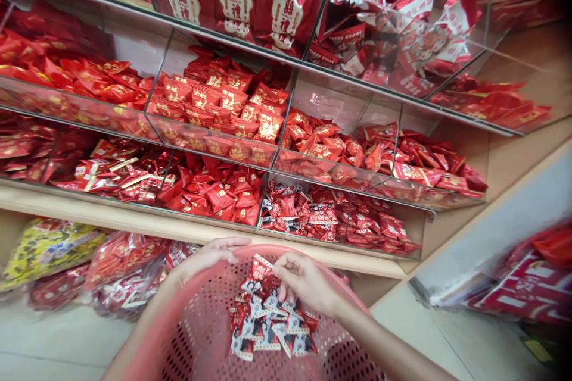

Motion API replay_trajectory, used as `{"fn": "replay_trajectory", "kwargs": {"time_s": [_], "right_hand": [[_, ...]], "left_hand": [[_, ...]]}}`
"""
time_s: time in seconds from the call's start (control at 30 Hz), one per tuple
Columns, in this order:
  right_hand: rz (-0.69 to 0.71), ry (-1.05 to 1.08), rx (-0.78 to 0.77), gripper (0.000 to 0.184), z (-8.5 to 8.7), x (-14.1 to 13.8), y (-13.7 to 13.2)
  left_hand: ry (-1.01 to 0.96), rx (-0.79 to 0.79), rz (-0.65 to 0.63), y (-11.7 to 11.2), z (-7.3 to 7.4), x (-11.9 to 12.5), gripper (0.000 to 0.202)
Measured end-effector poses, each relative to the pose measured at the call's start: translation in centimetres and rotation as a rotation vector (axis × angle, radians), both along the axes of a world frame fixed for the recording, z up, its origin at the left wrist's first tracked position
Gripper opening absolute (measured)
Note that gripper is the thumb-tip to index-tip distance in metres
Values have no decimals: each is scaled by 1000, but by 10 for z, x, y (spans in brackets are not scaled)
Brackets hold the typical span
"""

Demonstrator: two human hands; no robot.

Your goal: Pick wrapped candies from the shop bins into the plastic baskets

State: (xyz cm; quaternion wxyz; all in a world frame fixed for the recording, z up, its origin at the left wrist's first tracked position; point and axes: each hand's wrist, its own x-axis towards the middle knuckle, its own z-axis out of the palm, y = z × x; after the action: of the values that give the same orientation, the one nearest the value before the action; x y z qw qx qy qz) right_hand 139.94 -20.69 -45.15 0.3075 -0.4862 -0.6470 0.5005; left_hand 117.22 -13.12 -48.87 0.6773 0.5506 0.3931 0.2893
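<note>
A pink perforated plastic basket (196, 303) tilts in front of me, below the shelf edge. My left hand (214, 256) is hooked over its far left rim, fingers bent round the edge. Inside the basket lies a heap of small red, white and black wrapped candy packets (268, 333). Above that heap, my right hand (299, 280) is closed, its thumb and fingertips pinching a red candy packet (261, 268) by one side. Part of the far rim is hidden behind my right hand.
Tiered clear bins hold red candy packets (223, 101), with larger red gift bags (286, 12) higher up. The bottom wooden shelf edge (111, 214) runs just beyond the basket. Bulk candy bags (53, 250) sit under it at left. More red packages (522, 280) stand at right.
</note>
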Motion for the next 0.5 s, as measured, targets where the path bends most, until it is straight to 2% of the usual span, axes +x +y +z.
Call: {"fn": "replay_trajectory", "kwargs": {"time_s": [0.17, 0.3, 0.4, 0.5], "right_hand": [[53, -55, -104, 35, -21, -2, 25], [30, -86, -98, 30, -35, -2, 42], [32, -228, 36, 18, -43, -3, 45], [25, -524, 298, 13, -44, -6, 39]], "left_hand": [[-5, -2, -12, 2, -4, -3, 58], [-4, -4, -8, 2, -4, -3, 59], [-15, -40, -13, 1, -5, -2, 64], [-34, -45, -17, 0, -4, -3, 64]]}}
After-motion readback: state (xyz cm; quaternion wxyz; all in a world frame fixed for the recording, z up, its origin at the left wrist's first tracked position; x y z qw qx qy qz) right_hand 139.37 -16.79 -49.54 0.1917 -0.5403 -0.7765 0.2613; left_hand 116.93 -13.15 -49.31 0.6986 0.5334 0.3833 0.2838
